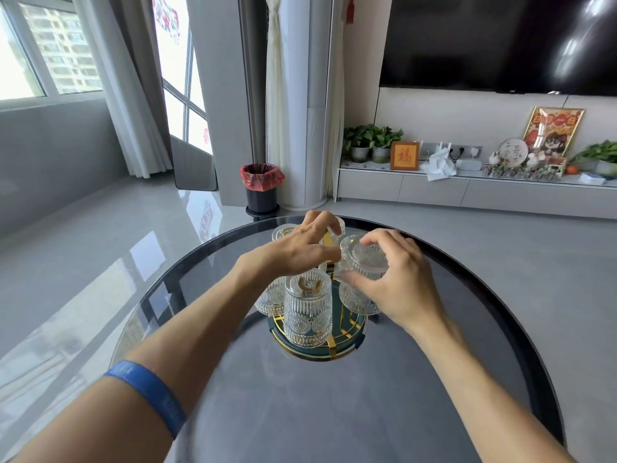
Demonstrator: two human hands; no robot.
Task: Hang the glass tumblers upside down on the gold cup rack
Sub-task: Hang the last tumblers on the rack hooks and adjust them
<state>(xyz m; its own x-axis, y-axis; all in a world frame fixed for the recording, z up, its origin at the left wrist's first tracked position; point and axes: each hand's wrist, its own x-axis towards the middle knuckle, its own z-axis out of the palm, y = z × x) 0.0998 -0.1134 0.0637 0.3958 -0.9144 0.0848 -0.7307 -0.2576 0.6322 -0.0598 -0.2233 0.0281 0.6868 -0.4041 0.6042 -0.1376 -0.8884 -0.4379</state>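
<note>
At least five ribbed glass tumblers hang upside down on one gold rack (337, 342) on the round glass table (434, 379); hands partly hide the far ones. The right hand (397, 279) grips one upturned tumbler (365, 262) at the rack's right side. The left hand (300, 252) hovers curled over the rack's top; its hold is unclear.

The left hand (300, 252) hides the gold cup rack (337, 342)'s central post and the tumblers at twelve o'clock. The right hand (397, 282) covers part of the three-o'clock tumbler (364, 262), its hook unseen. Both elbows are cut off at the bottom edge.
</note>
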